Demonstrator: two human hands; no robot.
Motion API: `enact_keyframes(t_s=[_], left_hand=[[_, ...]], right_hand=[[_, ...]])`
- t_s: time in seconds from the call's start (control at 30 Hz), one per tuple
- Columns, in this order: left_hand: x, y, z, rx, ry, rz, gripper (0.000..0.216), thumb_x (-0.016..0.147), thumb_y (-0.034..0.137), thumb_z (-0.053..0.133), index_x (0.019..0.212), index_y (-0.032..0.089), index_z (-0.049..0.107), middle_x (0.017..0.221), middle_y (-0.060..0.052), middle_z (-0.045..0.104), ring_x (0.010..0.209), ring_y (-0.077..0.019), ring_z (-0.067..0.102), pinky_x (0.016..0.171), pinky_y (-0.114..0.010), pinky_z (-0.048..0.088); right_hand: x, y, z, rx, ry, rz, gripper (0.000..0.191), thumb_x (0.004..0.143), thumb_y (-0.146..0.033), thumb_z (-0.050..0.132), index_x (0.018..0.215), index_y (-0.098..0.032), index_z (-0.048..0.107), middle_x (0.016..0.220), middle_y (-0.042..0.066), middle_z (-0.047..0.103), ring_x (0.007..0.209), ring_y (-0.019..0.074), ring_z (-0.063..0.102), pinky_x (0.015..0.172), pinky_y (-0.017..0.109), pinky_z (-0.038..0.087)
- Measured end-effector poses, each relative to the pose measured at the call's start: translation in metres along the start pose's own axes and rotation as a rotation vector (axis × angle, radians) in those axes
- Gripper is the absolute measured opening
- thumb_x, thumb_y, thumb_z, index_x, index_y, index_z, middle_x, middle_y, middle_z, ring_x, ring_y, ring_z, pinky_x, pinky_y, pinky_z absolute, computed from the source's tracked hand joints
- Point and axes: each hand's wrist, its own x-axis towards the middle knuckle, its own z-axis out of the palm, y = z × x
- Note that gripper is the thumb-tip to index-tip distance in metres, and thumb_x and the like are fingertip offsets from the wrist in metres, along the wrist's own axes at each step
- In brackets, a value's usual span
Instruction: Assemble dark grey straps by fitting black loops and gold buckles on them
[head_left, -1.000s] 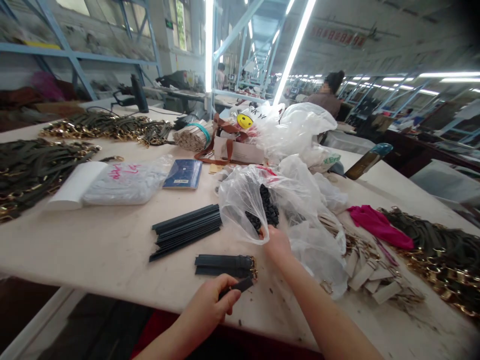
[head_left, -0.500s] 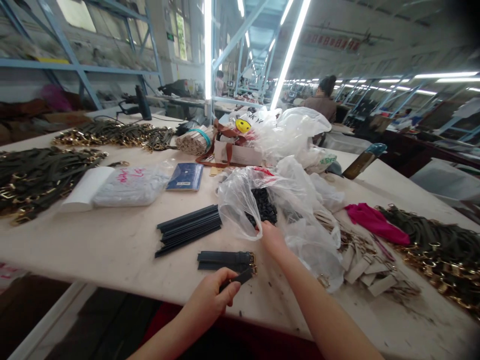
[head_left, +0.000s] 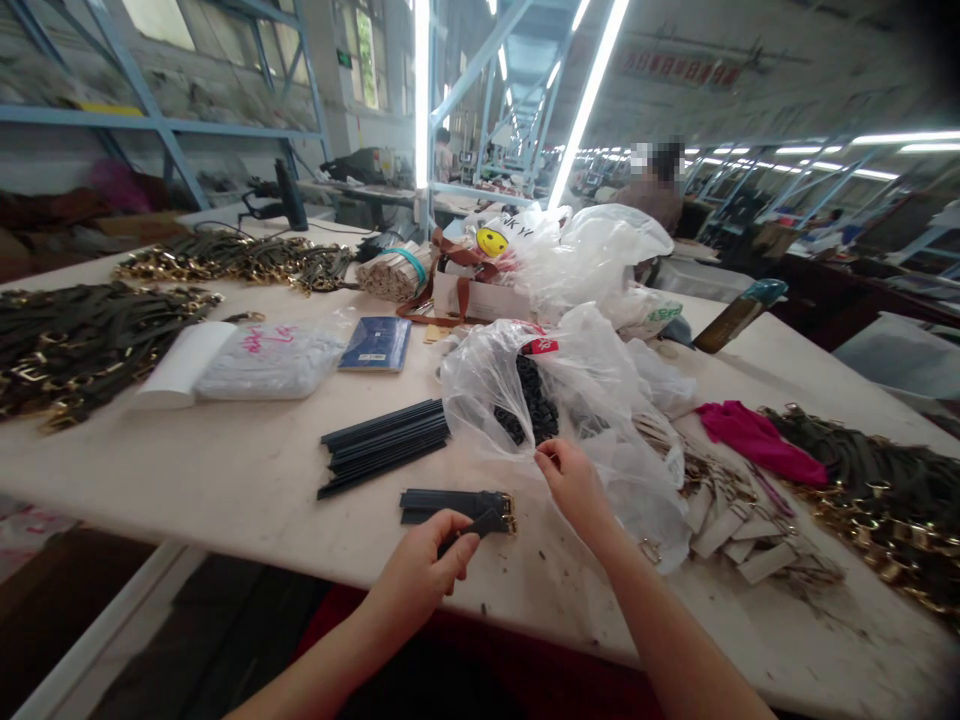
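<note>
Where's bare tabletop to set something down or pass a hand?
Open: table left of the black strips, out to the white packet and near edge. Narrow gap between left hand, gripping a short strap, and right hand. Crowded: plastic bag, tan tags, chain straps rightward.

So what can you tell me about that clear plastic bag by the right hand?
The clear plastic bag is thin, crinkled and see-through, slumped on the pale table. Small black pieces are heaped inside. A red label shows near its top. The right hand is at its near edge, fingers pinched; more bags lie behind it.
</note>
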Motion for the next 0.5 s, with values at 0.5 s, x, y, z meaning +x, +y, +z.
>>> enact_keyframes(t_s=[0.5], left_hand=[[0.015, 0.000, 0.003, 0.066, 0.149, 0.042, 0.020, 0.081, 0.035, 0.045, 0.079, 0.017, 0.054, 0.056, 0.005, 0.051, 0.050, -0.0094, 0.046, 0.050, -0.020, 0.036]], right_hand=[[-0.073, -0.036, 0.035, 1.102, -0.135, 0.336, 0.027, 0.075, -0.046, 0.060, 0.077, -0.019, 0.058, 0.067, -0.002, 0.052, 0.064, 0.0128, 0.046, 0.064, 0.026, 0.037]])
